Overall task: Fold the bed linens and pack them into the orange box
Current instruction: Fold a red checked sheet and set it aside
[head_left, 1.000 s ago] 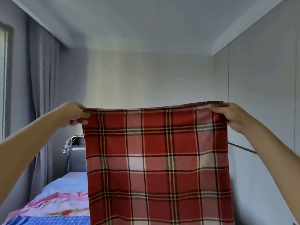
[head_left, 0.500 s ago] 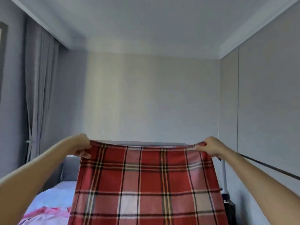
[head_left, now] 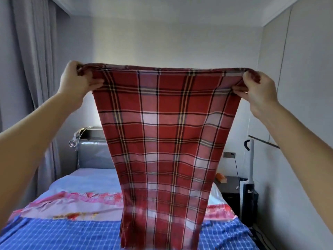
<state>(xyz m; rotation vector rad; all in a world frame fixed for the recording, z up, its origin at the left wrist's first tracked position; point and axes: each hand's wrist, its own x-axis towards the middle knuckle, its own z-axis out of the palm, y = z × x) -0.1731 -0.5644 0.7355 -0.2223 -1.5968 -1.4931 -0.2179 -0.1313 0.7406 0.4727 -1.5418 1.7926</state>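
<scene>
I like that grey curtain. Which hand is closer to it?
Left. The left hand grips the red plaid sheet on the side of the curtain; the right hand grips its other corner, across the room.

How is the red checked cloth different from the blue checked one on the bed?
The red checked cloth hangs in the air, gripped at its top corners by the left hand and right hand; the blue checked cloth lies spread on the bed. The red one has big squares, the blue one small squares. Both are checked fabric.

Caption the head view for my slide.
Both hands, left and right, hold a red plaid sheet up over the bed.
</scene>
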